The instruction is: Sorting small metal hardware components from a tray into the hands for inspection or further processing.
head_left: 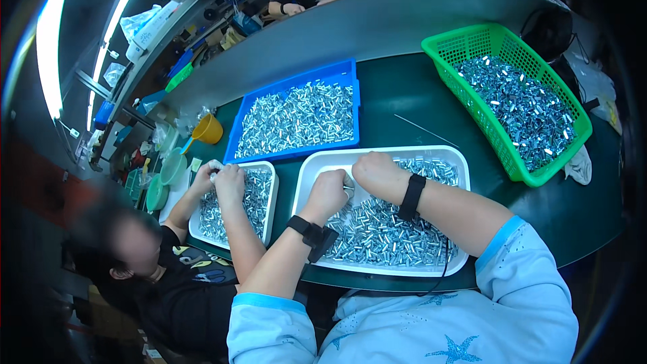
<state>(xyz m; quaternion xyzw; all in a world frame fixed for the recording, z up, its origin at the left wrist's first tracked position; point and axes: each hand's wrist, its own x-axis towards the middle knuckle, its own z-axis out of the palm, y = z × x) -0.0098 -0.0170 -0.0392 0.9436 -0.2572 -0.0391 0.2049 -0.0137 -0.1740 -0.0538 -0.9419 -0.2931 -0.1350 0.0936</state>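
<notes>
A white tray [306,170] with many small silvery metal pins [397,236] lies in front of me, a bare patch of its bottom showing near its far left. Over that patch is my left hand [328,195], its fingers curled inward and something whitish at the fingertips. Just to the right and slightly farther, my right hand [379,176] is bent down above the tray with its fingers folded out of sight. The two hands are close together but apart. What either one holds, if anything, is hidden. Each wrist wears a black band.
Beyond the tray, a blue tray [356,104] holds more metal pins. A green basket [465,108] of shiny metal parts stands at right, a thin rod [426,130] between. At left, a co-worker [195,276] handles pieces over a smaller white tray [271,195]; a yellow cup [207,129] stands behind.
</notes>
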